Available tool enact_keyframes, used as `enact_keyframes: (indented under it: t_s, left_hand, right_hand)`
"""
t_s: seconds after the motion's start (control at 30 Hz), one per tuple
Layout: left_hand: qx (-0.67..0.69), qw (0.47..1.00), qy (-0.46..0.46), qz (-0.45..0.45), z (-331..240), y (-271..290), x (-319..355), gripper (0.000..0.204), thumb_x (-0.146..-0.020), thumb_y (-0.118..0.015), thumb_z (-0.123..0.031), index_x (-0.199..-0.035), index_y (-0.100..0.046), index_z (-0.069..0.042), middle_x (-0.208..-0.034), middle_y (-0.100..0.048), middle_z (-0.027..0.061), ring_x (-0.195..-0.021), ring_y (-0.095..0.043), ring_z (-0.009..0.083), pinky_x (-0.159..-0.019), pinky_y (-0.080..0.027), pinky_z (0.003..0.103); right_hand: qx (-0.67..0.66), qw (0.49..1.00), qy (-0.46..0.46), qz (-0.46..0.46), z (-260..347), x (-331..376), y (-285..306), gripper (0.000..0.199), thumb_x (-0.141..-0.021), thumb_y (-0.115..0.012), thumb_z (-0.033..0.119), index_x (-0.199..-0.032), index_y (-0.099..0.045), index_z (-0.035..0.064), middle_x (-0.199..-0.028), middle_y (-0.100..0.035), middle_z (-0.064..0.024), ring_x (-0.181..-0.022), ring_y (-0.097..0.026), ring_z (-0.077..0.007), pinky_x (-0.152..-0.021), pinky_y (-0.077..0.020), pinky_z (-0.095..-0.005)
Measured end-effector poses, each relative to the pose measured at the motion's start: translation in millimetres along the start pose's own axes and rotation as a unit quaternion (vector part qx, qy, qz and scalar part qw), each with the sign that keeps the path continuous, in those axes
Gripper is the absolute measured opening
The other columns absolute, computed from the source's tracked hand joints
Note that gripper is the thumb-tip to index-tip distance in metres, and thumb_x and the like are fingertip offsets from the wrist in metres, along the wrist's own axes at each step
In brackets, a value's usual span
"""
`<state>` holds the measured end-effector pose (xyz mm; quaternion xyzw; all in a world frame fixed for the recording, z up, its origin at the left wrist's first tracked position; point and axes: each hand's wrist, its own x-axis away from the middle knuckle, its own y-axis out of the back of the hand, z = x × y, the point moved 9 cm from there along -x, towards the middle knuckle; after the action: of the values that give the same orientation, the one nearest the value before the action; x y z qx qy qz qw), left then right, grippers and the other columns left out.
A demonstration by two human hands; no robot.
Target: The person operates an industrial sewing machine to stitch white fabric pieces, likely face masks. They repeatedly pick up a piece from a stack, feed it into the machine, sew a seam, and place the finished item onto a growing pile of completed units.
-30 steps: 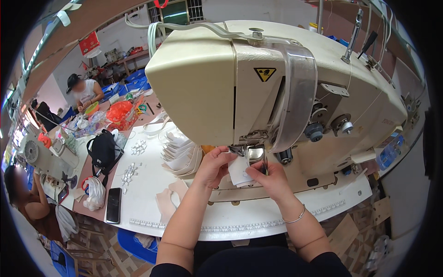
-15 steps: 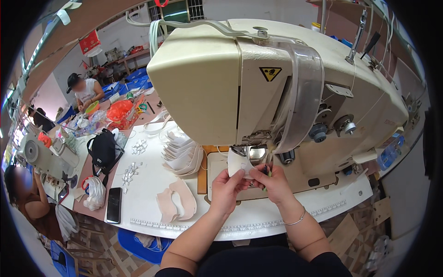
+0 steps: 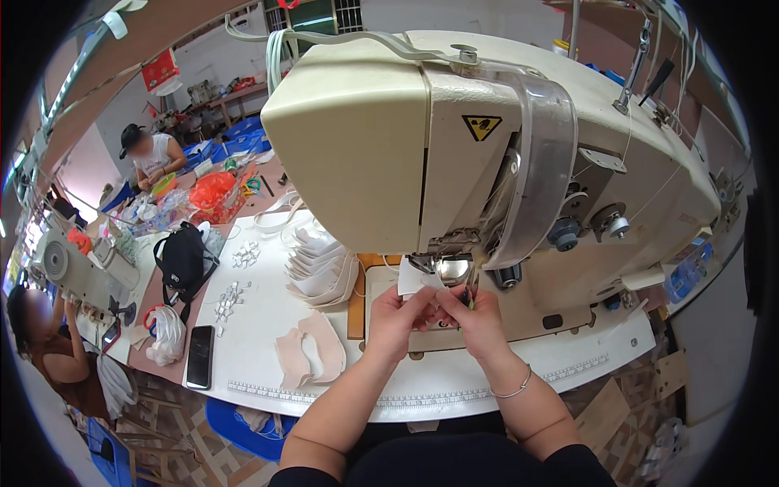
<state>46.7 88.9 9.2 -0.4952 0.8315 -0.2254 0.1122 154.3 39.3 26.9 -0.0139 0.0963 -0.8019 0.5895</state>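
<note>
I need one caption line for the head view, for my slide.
At a cream sewing machine, the left hand holds a white piece, the right hand a slim tool.

From the person's head, 1 wide fisheye view peers down and ahead over the white worktable (image 3: 243, 351), the industrial sewing machine (image 3: 349, 154) looming close, a capped co-worker (image 3: 156, 156) far off at upper left.
</note>
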Motion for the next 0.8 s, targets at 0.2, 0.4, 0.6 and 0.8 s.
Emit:
enact_keyframes:
  t_s: [0.2,0.4,0.6,0.8]
  left_hand:
    - [-0.002,0.999,0.045,0.012,-1.0,1.7,-7.4,0.007,-0.077,-0.061,-0.013,-0.077,-0.057,-0.007,-0.059,-0.055,0.0002,-0.047,-0.052,0.0086,-0.039,-0.035,0.018]
    - [-0.018,0.997,0.055,0.045,-8.1,3.0,-17.3,0.012,-0.075,-0.065,-0.015,-0.074,-0.058,-0.005,-0.057,-0.055,0.0000,-0.045,-0.050,0.0059,-0.038,-0.034,0.017]
    - [-0.054,0.997,0.027,0.043,-18.3,3.3,-20.3,0.011,-0.074,-0.065,-0.014,-0.073,-0.059,-0.005,-0.055,-0.054,-0.0003,-0.044,-0.049,0.0059,-0.037,-0.033,0.017]
    - [-0.003,0.993,0.094,0.077,-11.1,2.6,-28.2,0.010,-0.074,-0.064,-0.013,-0.073,-0.059,-0.005,-0.055,-0.054,-0.0005,-0.044,-0.050,0.0059,-0.036,-0.033,0.017]
  right_hand:
    - [0.045,0.999,0.008,-0.009,6.7,2.2,-0.6,0.017,-0.080,-0.062,0.017,-0.074,-0.061,0.0010,-0.062,-0.060,-0.0027,-0.057,-0.053,-0.0062,-0.054,-0.0424,-0.0187]
    - [0.204,0.929,0.273,-0.147,44.9,19.6,28.2,0.012,-0.076,-0.063,0.008,-0.080,-0.055,0.0005,-0.066,-0.054,-0.0002,-0.056,-0.049,-0.0062,-0.051,-0.0381,-0.0183]
    - [0.356,0.828,0.381,-0.208,79.8,20.2,32.1,0.023,-0.066,-0.060,0.000,-0.084,-0.047,0.0045,-0.073,-0.050,-0.0061,-0.058,-0.052,-0.0185,-0.051,-0.0421,-0.0258]
    - [0.368,0.846,0.342,-0.179,51.7,5.7,46.4,0.020,-0.062,-0.058,-0.002,-0.078,-0.048,0.0055,-0.069,-0.051,-0.0065,-0.063,-0.054,-0.0243,-0.054,-0.0443,-0.0307]
